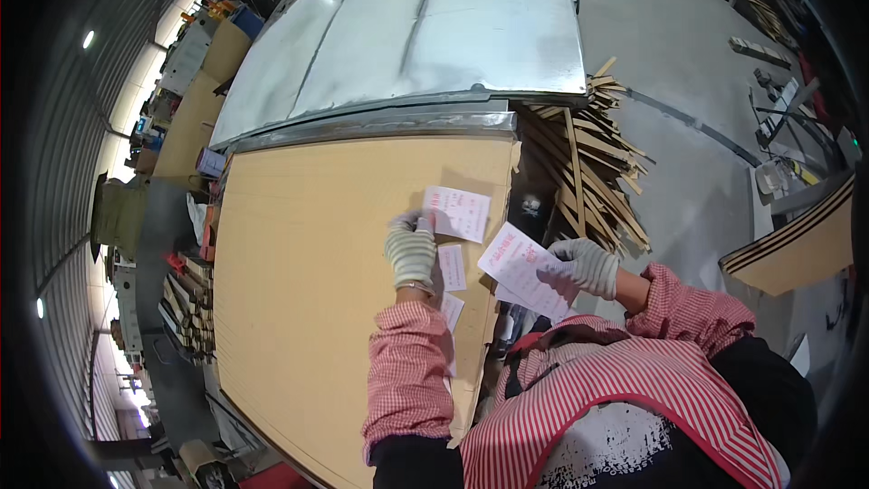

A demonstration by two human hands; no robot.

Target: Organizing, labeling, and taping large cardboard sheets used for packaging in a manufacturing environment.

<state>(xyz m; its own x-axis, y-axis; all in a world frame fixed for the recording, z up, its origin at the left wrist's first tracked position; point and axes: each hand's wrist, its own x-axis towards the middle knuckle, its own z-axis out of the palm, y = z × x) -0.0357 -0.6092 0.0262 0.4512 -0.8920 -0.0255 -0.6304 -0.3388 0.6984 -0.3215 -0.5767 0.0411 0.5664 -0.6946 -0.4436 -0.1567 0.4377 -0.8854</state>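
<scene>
My left hand point(412, 252), in a striped knit glove, is over the large tan cardboard sheet point(308, 254). Its closed fingers grip the left edge of a white paper slip with pink print point(462, 215) near the sheet's right side. Closer to me, a smaller white slip point(452, 268) lies on the cardboard, and another slip point(451, 308) is partly covered by my left forearm. Out past the sheet's right edge, my gloved right hand point(588, 269) is closed on a few printed paper slips point(520, 263), fanned slightly apart.
Beyond the cardboard is a shiny metal-topped table point(434, 23), with a metal bar point(380, 127) along its near edge. Cardboard strips point(593, 158) are heaped to the right. Bent cardboard point(797, 240) stands at far right; stacked scraps point(187, 312) sit at left.
</scene>
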